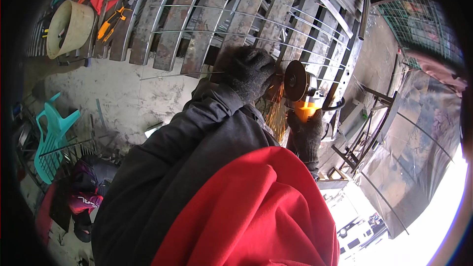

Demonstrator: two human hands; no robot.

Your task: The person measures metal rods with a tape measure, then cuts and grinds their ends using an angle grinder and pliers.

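Note:
My right hand (306, 138), in a dark knitted glove, grips an angle grinder (311, 108) by its yellow body. Its disc (295, 81) stands upright, and orange sparks (275, 113) stream down from beside it. My left hand (252, 71), also gloved, is closed on a thin metal rod (182, 75) that sticks out to the left. The rod's other end, near the disc, is hidden by my left hand and the grinder.
Longer rods (207, 32) lie across a slatted metal bench (167, 44). Yellow-handled pliers (109, 25) and a beige bucket (74, 29) are at its left. A teal plastic chair (49, 133) stands on the floor at left; a metal frame (369, 133) is at right.

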